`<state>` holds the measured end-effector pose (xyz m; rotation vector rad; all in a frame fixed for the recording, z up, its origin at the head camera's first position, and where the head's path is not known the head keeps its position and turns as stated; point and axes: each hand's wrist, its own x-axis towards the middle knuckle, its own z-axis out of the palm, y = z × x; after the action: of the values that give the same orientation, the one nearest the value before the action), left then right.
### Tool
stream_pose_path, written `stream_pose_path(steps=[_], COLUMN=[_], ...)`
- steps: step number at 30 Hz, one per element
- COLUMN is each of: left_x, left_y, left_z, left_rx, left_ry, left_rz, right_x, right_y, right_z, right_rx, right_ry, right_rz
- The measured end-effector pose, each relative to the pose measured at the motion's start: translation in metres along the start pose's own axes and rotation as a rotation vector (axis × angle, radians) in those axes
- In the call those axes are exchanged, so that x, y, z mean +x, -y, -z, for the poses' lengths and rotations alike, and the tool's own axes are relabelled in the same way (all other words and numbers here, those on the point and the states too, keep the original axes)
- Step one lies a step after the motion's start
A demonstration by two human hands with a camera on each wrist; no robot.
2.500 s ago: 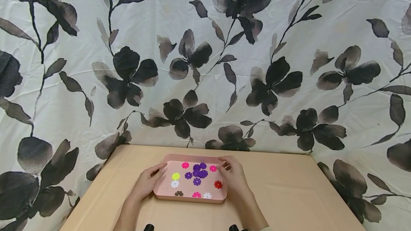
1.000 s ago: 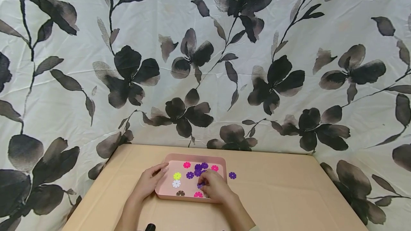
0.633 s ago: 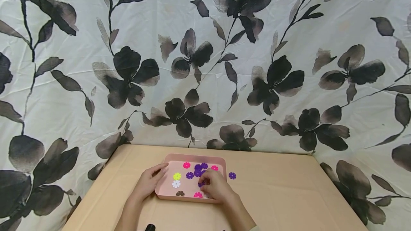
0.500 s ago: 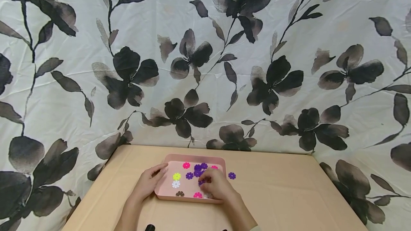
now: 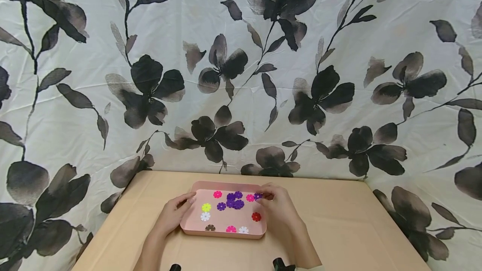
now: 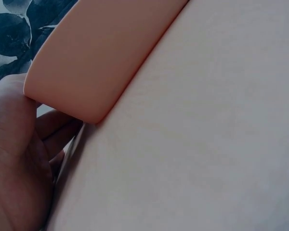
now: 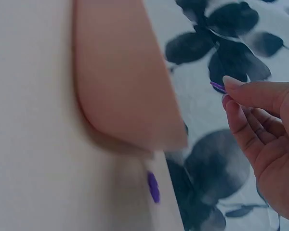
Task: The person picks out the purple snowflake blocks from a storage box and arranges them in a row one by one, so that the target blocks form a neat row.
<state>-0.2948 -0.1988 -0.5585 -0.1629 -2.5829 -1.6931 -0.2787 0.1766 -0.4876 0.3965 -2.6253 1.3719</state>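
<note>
A shallow pink tray holds small flower-shaped pieces in several colours. My left hand grips the tray's left side, its thumb at the rim in the left wrist view. Over the tray's right rim, my right hand pinches a purple flower-shaped piece between thumb and fingertip, raised above the table. Purple pieces cluster in the tray's upper middle. A red piece lies near the right wall. Another purple piece rests on the table just outside the tray, hidden behind my right hand in the head view.
Pink pieces, a yellow one, white ones and a brown one lie around the tray floor. The tan table extends to both sides. A floral cloth hangs behind its far edge.
My right hand picked a purple piece from the tray's lower middle and moved it right and up to the right rim. Earlier it set another purple piece on the table. The left hand stayed put.
</note>
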Motion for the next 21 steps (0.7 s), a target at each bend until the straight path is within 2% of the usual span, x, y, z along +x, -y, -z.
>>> stream_pose_path(steps=[8,16,21], left_x=[0.001,0.002,0.003], left_y=[0.000,0.001,0.000], left_z=[0.001,0.001,0.001], left_rx=[-0.003,-0.009,-0.005], left_ry=[0.003,0.003,0.004], left_rz=[-0.010,-0.003,-0.006], right_x=[-0.002,-0.006,-0.010], right_y=[-0.017,-0.042,-0.056], right_z=[0.031,0.054,0.063], right_rx=[0.003,-0.085,-0.121], right_ry=[-0.129,-0.164,-0.157], right_rz=[-0.001,-0.018,-0.060])
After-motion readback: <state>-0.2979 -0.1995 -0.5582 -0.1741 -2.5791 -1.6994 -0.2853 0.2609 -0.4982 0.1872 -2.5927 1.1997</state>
